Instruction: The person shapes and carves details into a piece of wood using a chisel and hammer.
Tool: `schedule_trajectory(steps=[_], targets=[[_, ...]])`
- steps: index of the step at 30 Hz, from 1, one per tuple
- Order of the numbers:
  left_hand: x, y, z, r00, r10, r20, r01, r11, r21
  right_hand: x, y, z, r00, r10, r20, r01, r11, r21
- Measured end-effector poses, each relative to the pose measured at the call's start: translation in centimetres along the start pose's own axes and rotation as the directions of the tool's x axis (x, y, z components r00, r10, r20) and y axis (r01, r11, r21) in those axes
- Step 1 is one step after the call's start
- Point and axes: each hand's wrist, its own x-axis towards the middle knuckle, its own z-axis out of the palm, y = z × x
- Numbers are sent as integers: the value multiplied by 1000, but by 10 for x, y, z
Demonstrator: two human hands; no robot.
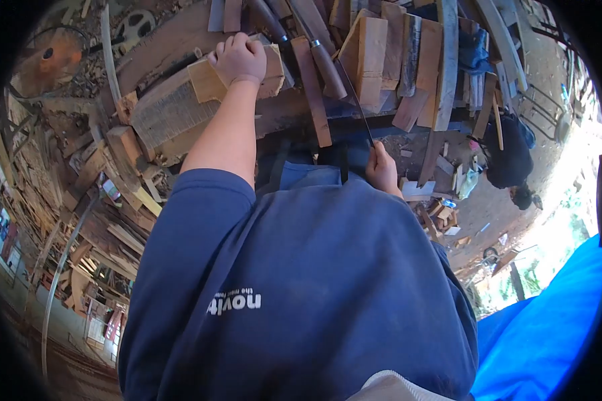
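My left hand [239, 61] rests on a pale, rough-cut wooden block [207, 81], its fingers curled over the block's far edge. Under the block lies a broad grey plank [164, 110] with saw marks across its face. Low at my right side, my right hand [381, 167] is closed around the near end of a long, thin, dark blade [358, 100], seen almost edge-on and pointing away from me. Between the hands are a brown wooden strip [311, 93] and a tool with a round wooden handle [328, 70]. A second similar handle [267, 19] lies farther off.
Upright boards and blocks [371, 60] crowd the bench's far right, with a blue cloth [473, 52] among them. A person in dark clothes [510, 154] is bent low at the right. Scrap wood [97, 167] piles up at left; a blue sheet [542, 341] hangs at lower right.
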Motion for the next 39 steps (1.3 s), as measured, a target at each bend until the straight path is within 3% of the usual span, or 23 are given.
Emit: schedule_trajectory(steps=[7, 9, 13, 15, 16, 18, 20, 22, 23, 24, 26, 27, 29, 33, 35, 39], targets=[[-7, -3, -2, 985, 54, -166, -86, 977, -197, -7, 10, -17, 999, 41, -26, -39, 997, 63], [-10, -7, -4, 972, 165, -169, -203, 950, -239, -3, 10, -26, 999, 41, 1, -41, 997, 61], [-40, 17, -38, 961, 255, -109, -269, 952, -145, 5, 6, -48, 996, 71, 46, -75, 994, 78], [-53, 24, -50, 978, 57, 200, -67, 997, 46, 12, 7, -52, 1000, 25, 7, -26, 997, 69], [-50, 28, -59, 980, 53, 192, -65, 996, 60, 18, 7, -53, 1000, 16, 10, -17, 997, 81], [-43, 33, -76, 881, -18, 473, -13, 998, 63, 28, 4, -54, 998, -63, -16, 64, 994, 88], [-39, 31, -84, 873, -27, 487, -23, 995, 97, 40, -3, -54, 995, -96, 10, 95, 990, 100], [-36, 32, -99, 853, 95, 513, -28, 990, -135, 51, -11, -52, 983, -178, 52, 172, 979, 107], [-35, 34, -105, 830, 42, 556, -48, 999, -5, 57, -17, -50, 980, -189, 55, 182, 976, 116], [-32, 31, -108, 834, 34, 551, -44, 999, 4, 62, -24, -46, 972, -218, 86, 208, 971, 117], [-26, 24, -113, 756, 63, 652, 33, 990, -134, 70, -41, -39, 960, -253, 123, 238, 964, 122], [-27, 18, -109, 759, 56, 648, 38, 991, -130, 73, -53, -35, 953, -257, 163, 234, 962, 143], [-29, 7, -97, 785, 164, 598, -116, 986, -118, 79, -71, -21, 938, -256, 234, 219, 960, 174], [-43, 27, -95, 807, 81, 585, -106, 994, 8, 83, -108, 2, 933, -228, 279, 195, 971, 140], [-52, 20, -72, 882, -3, 471, -3, 1000, 12, 85, -113, 20, 933, -233, 275, 204, 970, 130], [-62, 7, -60, 924, -55, 379, 25, 996, 84, 87, -116, 55, 929, -274, 248, 279, 960, 16]])
